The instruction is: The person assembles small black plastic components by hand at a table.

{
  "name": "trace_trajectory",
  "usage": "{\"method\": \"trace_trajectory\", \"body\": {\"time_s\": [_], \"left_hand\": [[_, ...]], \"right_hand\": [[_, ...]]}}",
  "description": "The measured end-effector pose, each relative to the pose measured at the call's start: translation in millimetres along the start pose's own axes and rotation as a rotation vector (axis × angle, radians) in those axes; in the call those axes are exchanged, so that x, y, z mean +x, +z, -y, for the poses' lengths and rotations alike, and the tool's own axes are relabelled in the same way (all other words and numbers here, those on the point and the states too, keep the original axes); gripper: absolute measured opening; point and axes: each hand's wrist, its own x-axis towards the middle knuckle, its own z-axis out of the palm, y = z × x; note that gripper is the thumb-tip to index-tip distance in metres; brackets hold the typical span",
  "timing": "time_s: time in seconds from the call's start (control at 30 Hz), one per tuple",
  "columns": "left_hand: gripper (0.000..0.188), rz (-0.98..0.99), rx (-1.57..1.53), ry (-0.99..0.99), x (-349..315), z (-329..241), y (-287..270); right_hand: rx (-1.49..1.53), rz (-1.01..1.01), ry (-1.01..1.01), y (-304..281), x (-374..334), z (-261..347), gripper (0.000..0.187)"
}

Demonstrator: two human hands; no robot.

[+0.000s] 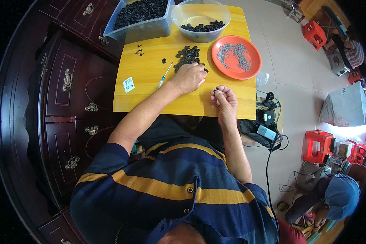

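Note:
My left hand (189, 78) rests at the near edge of a pile of small black oval pieces (187, 54) on the yellow table. Its fingers are bent together, and the hand itself hides what they may grip. To its right, above the table's near edge, my right hand (225, 101) pinches a small black piece (216, 89) between thumb and fingers. A small screwdriver (164, 77) with a teal, see-through handle lies left of my left hand. Past my hands, an orange plate (254, 70) carries many thin silvery metal pins (244, 61).
At the table's (138, 93) far side stand a bluish plastic bin (140, 34) full of black pieces and a clear round bowl (201, 37) holding more. A white label (128, 84) lies at left. Dark drawers (75, 81) flank the left; a cabled black bag (258, 132) sits right. Other people sit farther right.

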Motion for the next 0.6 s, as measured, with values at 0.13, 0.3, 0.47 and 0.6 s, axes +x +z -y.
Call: {"method": "trace_trajectory", "body": {"time_s": [0.13, 0.3, 0.47, 0.6], "left_hand": [[0.008, -0.045, 0.024, 0.07, -4, 3, 6], [0.008, -0.067, -0.017, 0.071, -3, 4, 3], [0.008, -0.187, -0.378, -0.132, -4, -15, -8], [0.012, -0.183, -1.037, -0.41, -13, -30, -6]], "right_hand": [[-0.003, -0.005, -0.008, 1, 0, 0, 0.012], [0.0, -0.002, -0.016, 2, -1, 0, 0.012], [0.003, -0.024, -0.017, 1, -4, -1, 0.011], [0.001, -0.023, 0.004, 4, -6, 0, 0.012]]}}
